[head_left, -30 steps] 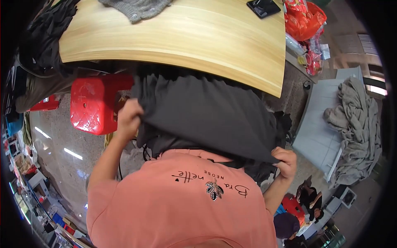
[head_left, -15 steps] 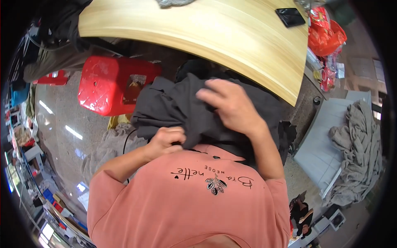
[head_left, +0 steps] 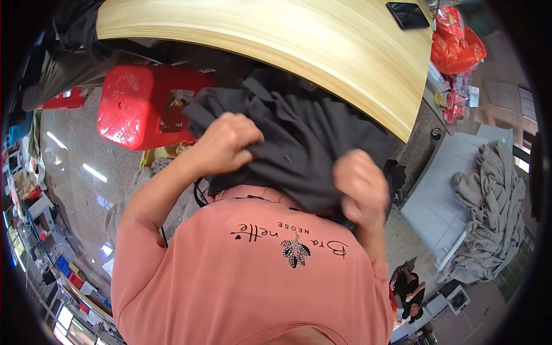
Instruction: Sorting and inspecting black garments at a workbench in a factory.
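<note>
A dark grey cloth (head_left: 296, 135), bunched and creased, lies across my lap between my body and the table; its full shape is hidden in the folds. My left hand (head_left: 230, 142) grips it near its left side, fingers curled into the fabric. At the right side of the cloth, my right hand (head_left: 362, 185) is closed in a fist on it, slightly smeared by motion.
A wooden table (head_left: 276, 29) curves ahead, with a black phone (head_left: 407, 15) at its right. Left stands a red plastic stool (head_left: 129, 106). Red plastic bags (head_left: 457, 49) lie beyond the table's right end. Grey cloth (head_left: 489, 213) drapes over a pale panel (head_left: 440, 195).
My left hand has moved up and forward along the cloth. The right hand has come back and to the right, its spread fingers now curled. The cloth is pulled wider.
</note>
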`<move>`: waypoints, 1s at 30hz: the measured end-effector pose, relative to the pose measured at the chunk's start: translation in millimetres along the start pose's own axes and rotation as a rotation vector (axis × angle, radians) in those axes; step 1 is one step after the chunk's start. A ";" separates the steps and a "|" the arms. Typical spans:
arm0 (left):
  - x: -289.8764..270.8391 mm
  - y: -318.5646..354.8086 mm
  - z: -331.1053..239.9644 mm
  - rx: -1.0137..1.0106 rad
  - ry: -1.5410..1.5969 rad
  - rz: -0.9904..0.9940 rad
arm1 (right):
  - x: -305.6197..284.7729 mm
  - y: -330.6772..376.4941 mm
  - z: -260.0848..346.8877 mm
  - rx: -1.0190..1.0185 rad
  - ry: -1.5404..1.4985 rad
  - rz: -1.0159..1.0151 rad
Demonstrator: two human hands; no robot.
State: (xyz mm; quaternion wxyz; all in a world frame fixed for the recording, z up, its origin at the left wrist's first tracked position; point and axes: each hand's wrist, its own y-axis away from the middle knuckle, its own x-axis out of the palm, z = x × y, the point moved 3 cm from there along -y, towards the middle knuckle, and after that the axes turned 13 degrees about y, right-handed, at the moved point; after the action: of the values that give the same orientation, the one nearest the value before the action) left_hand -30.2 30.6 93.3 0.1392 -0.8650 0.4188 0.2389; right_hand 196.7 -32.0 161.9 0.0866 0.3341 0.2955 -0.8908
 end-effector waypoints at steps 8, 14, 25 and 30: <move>43.3 -26.8 -44.7 0.075 -0.030 0.097 | -42.8 62.4 -19.6 0.483 0.769 0.543; 39.3 -26.7 -52.7 0.042 -0.055 0.155 | -14.3 25.5 20.5 0.335 0.356 0.136; 17.9 -106.5 -81.1 0.389 -0.097 0.034 | 11.6 47.1 7.4 0.113 0.413 -0.038; 67.1 -140.2 -77.6 0.596 0.079 0.329 | 9.4 52.7 4.7 0.059 0.480 -0.135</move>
State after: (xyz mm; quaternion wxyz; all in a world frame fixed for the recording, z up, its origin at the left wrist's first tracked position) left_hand 139.6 37.8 129.3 0.3290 -0.7157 0.6092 0.0914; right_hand 205.6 -77.0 133.9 -0.0555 0.5178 0.3028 -0.7982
